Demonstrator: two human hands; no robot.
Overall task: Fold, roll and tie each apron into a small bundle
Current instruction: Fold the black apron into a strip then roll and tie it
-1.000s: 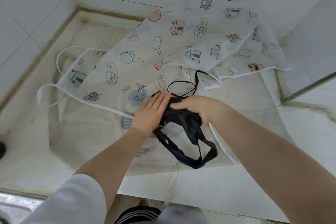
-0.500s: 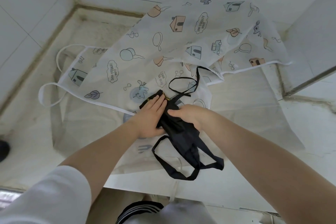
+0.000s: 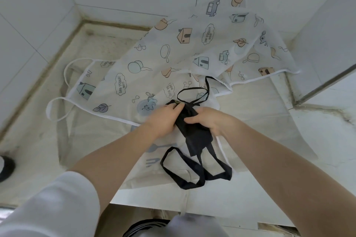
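A black apron (image 3: 194,132), folded into a narrow strip, lies at the centre on top of other aprons. My left hand (image 3: 163,119) grips its left side near the top end. My right hand (image 3: 210,121) holds its right side, fingers curled over the fabric. Thin black ties (image 3: 194,94) loop out beyond the hands. A wide black strap loop (image 3: 192,177) trails toward me. Underneath lies a white translucent apron (image 3: 173,54) printed with houses, cars and pans, spread open and crumpled at the right.
The aprons lie on a pale stone counter (image 3: 38,140) set in a corner of white tiled walls (image 3: 28,15). A plain pale apron (image 3: 86,140) lies under the printed one. White strap loops (image 3: 57,109) reach left. A metal-edged panel (image 3: 327,82) stands at right.
Both hands have pulled the black apron slightly toward me and lengthened it into a strip. The wide strap loop has spread out lower on the counter.
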